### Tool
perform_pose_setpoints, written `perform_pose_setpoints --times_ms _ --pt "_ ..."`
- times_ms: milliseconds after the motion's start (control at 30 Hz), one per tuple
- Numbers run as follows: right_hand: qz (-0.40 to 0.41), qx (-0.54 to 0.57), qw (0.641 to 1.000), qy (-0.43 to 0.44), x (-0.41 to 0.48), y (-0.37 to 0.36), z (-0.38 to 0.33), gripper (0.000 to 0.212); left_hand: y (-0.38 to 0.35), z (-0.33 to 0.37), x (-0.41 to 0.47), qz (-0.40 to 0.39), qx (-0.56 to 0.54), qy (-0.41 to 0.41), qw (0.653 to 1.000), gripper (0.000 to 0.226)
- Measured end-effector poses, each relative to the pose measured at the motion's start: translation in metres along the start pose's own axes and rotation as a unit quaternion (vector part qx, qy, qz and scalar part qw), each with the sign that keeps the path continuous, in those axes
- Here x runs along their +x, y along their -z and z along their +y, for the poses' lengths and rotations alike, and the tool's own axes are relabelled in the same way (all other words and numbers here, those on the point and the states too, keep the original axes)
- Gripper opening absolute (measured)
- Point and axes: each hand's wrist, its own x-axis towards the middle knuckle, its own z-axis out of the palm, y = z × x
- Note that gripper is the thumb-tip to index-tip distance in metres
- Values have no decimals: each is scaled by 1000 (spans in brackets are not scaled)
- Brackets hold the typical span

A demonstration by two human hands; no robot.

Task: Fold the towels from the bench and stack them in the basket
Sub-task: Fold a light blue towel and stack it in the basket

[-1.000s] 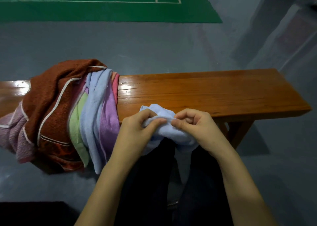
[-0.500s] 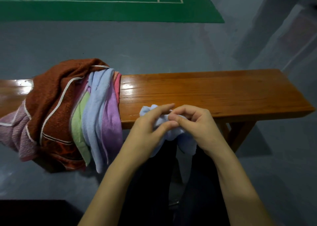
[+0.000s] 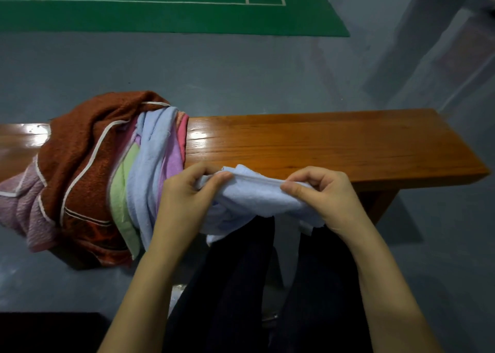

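Our left hand (image 3: 187, 191) pinches one end of the pale blue towel's (image 3: 257, 200) top edge between thumb and fingertips, and our right hand (image 3: 321, 194) pinches the other end the same way, fingers curled over the hem. The edge runs taut between the two pinches; the rest of the cloth sags below our fingers onto our dark trousers (image 3: 241, 285).

We judge that we are stretching the edge flat before a first fold. The risks we see: each grip takes only a little hem, so a hard tug could pull the cloth free of one pinch and let that side drop to the floor. The bunched fabric under our fingers could also fold crooked if we do not shake it out first. Just beyond our left knuckles hangs the pile of unfolded towels (image 3: 112, 170), draped over the bench edge; a careless elbow could drag it off.

Past our fingertips lies the wooden bench (image 3: 334, 143), glossy and bare beyond our right hand. Further out the floor (image 3: 241, 71) is grey, with a green court mat (image 3: 160, 17) marked in white lines at the far side. We cannot see the basket anywhere.
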Motion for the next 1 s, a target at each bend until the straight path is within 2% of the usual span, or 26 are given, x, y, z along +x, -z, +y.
perform_pose_setpoints --times_ms 267,500,733,800,867,1000 --pt "53 -85 995 -27 -2 31 21 8 9 -11 4 67 10 41 997 19" --pt "104 -46 992 -53 -10 51 33 2 15 -17 8 92 16 62 994 22" --pt "86 -29 993 -77 -11 56 38 7 30 -31 11 135 29 87 987 12" --pt "85 4 992 -96 -12 56 39 12 33 -34 10 143 34 94 985 12" --pt "77 85 986 -118 -14 56 40 24 34 -37 8 148 35 104 983 14" --pt "87 293 943 -133 -16 56 56 47 31 -43 8 161 18 133 978 17"
